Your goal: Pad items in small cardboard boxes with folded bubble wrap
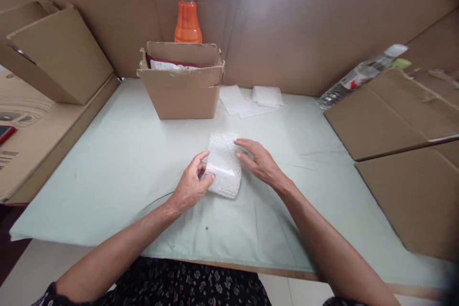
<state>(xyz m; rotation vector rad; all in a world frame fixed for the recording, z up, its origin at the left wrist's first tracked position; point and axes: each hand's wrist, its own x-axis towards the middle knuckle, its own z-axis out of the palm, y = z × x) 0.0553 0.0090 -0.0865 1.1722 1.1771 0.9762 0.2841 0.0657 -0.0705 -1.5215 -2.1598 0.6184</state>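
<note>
A piece of clear bubble wrap, its near part folded into a thicker bundle, lies on the cloth-covered table in front of me. At its left edge, my left hand pinches the folded part, thumb on top and some fingertips hidden behind the wrap. My right hand is at the opposite edge, fingers stretched out and apart, with the fingertips at the flat far part. Whether anything is inside the folded bundle, I cannot tell.
Behind the wrap stands an open cardboard box with packets inside, and an orange bottle behind it. White sheets lie beside it. Cardboard boxes and a clear bottle are at right; more cartons at left.
</note>
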